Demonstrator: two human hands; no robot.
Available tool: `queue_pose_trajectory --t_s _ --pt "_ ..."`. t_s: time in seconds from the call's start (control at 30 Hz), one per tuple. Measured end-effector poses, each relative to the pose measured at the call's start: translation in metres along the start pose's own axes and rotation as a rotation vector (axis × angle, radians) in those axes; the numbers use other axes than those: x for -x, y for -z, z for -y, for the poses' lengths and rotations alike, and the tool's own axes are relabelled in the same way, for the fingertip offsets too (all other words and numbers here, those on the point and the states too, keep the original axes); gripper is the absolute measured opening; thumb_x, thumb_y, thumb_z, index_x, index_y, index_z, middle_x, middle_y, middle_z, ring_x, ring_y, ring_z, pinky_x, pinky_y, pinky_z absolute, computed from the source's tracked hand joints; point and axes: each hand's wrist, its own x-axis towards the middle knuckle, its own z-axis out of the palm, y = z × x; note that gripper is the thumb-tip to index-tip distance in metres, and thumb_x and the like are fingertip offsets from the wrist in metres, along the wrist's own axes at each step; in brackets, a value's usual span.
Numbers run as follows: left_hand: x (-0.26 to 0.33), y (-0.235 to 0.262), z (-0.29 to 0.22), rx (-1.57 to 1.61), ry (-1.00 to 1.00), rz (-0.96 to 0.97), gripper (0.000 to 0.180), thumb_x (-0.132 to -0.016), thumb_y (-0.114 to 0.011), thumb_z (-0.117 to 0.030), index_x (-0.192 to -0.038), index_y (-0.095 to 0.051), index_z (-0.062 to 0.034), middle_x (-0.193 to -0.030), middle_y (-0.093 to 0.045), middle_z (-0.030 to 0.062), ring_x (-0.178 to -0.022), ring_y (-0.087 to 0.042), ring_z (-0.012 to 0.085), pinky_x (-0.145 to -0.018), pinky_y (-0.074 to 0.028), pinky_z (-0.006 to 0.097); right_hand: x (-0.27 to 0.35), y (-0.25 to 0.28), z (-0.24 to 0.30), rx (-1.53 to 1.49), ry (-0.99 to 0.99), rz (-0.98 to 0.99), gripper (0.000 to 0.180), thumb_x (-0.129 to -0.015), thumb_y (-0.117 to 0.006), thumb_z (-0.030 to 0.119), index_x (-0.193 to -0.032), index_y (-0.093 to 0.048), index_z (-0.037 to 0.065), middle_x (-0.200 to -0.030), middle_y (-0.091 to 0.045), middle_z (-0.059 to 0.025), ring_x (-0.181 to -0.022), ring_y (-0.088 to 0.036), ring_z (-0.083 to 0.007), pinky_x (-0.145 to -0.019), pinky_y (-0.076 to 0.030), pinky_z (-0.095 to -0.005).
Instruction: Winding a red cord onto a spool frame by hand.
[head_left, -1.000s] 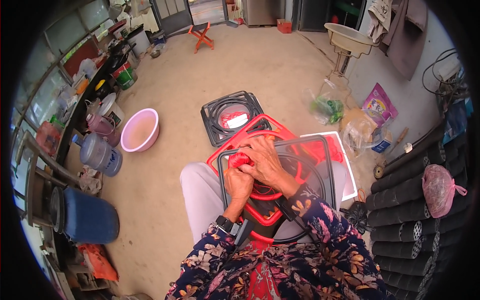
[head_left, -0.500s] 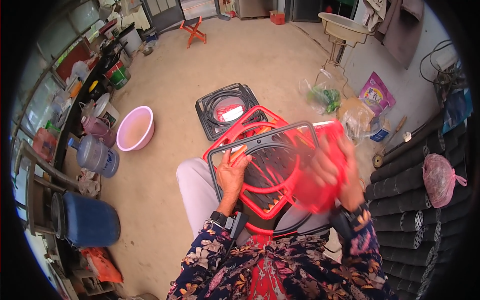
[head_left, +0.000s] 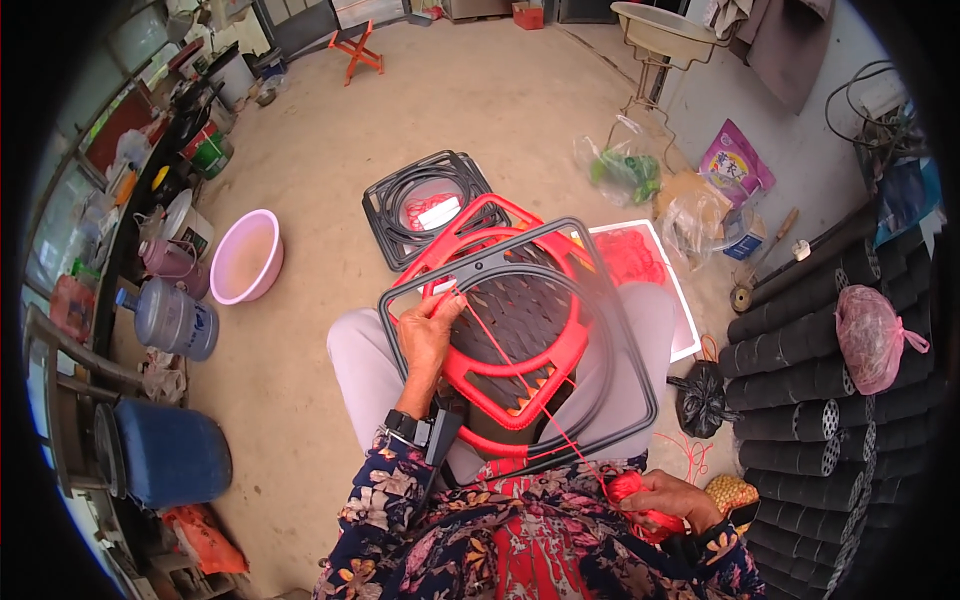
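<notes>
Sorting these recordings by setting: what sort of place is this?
Likely a home's utility room or storeroom, judging by the washbasin, the large water bottle and the stacked black cylinders.

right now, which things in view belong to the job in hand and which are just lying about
In use, by the look of it:
red cord, stretched between the left hand and the right hand;
dark frame and red frame over the lap;
possibly the similar frames on the floor.

Seemingly just lying about:
pink basin;
orange folding stool;
blue barrel.
</notes>
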Motion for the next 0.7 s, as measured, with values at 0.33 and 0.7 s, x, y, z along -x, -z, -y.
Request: queue_pose_trajectory --t_s 0.33,0.7 --pt "-0.005 0.002 -0.037 0.418 0.337 0.359 0.033 -0.087 -0.071 -0.022 -0.115 -0.068 -0.0051 -0.057 -0.052 -0.003 -0.043 -0.038 0.0049 -0.039 -0.028 0.023 0.002 0.028 -0.024 0.276 -0.006 -0.198 0.017 -0.082 -0.071 0.019 -0.085 -0.069 0.002 -0.07 -0.063 0.002 -0.063 -0.054 -0.0062 -0.06 -0.043 -0.0237" --pt "-0.014 -0.001 -0.052 0.567 0.431 0.539 0.037 -0.086 -0.074 -0.03 -0.105 -0.068 0.0011 -0.056 -0.054 0.0021 -0.039 -0.044 0.0095 -0.035 -0.032 0.023 0.001 0.03 -0.029 0.264 -0.046 -0.153 0.024 -0.081 -0.071 0.024 -0.092 -0.072 0.002 -0.081 -0.067 0.0013 -0.076 -0.057 -0.0072 -0.075 -0.045 -0.024"
